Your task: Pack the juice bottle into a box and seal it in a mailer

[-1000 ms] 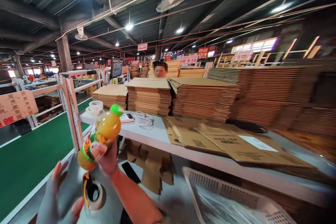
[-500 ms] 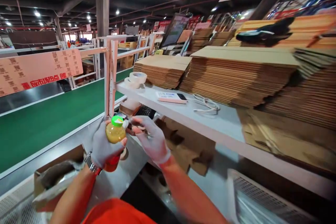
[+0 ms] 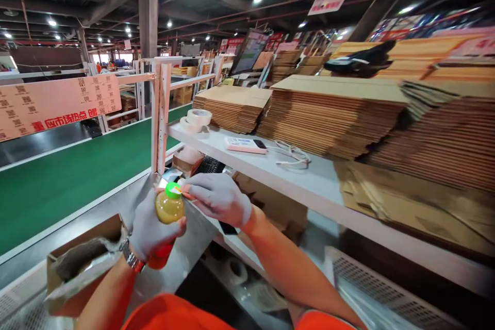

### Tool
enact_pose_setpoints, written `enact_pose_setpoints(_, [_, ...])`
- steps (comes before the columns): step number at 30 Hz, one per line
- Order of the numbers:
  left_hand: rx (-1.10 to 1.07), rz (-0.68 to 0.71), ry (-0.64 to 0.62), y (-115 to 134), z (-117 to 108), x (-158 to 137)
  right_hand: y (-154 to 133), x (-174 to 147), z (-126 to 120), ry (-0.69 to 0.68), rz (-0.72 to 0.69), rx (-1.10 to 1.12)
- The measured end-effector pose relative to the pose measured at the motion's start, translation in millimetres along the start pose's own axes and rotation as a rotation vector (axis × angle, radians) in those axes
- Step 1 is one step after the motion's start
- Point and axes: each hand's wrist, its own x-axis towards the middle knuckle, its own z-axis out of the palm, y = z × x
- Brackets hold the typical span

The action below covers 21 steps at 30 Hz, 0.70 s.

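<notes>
Head view looking down over a packing bench. Left hand [image 3: 149, 227], gloved in grey with a wristwatch [image 3: 129, 258] at the cuff, wrapping closed around a juice bottle [image 3: 167, 219] and holding it roughly upright above the metal worktop [image 3: 116, 203]. Bottle showing yellow liquid, a green cap [image 3: 172, 191] and a red band low down under the palm. Right hand [image 3: 220, 197], also gloved, reaching across from the right with fingers curled and fingertips pinching at the cap; a small white slip showing right at the fingertips, too small to read. Both forearms bare, orange sleeves showing at the bottom edge.

Sitting just left of the bottle hand: an open cardboard box [image 3: 83, 255] with crumpled grey packing inside. Running behind it along the left: a green conveyor belt [image 3: 65, 183]. Standing above the hands: a white shelf [image 3: 270, 172] carrying tape rolls [image 3: 197, 118], a white handheld device [image 3: 246, 145] with a coiled cable [image 3: 292, 154], and tall stacks of flattened cartons [image 3: 336, 113]. Leaning behind the stacks: a monitor [image 3: 250, 51]. Lying under the shelf near the right hand: a keyboard [image 3: 211, 165]. Showing at the lower right: a white plastic basket [image 3: 386, 289].
</notes>
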Motion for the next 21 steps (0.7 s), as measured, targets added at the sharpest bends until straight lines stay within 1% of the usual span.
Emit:
enact_pose_setpoints(3, [0.043, 0.006, -0.023, -1.4, 0.1, -2.4, 1.5, 2.1, -5.0, -0.040, -0.057, -0.085])
enact_pose_setpoints(6, [0.028, -0.004, -0.051, -2.6, 0.4, -4.1, 3.1, 2.4, -7.5, -0.032, -0.087, -0.092])
enact_pose_setpoints(8, [0.022, -0.005, -0.074, -2.6, 0.7, -4.7, 4.2, 1.9, -8.3, -0.037, -0.091, -0.079])
enact_pose_setpoints(12, [0.056, -0.010, -0.058, -1.3, 1.0, -5.7, 5.9, 1.4, -8.5, -0.037, -0.087, -0.078])
enact_pose_setpoints(18, [0.036, -0.022, -0.102, -3.0, 0.4, -7.3, 6.7, 1.8, -8.6, -0.040, -0.075, -0.075])
enact_pose_setpoints(21, [0.044, -0.026, -0.121, -6.0, 0.7, -7.5, 7.5, 0.8, -9.1, -0.073, -0.054, -0.082])
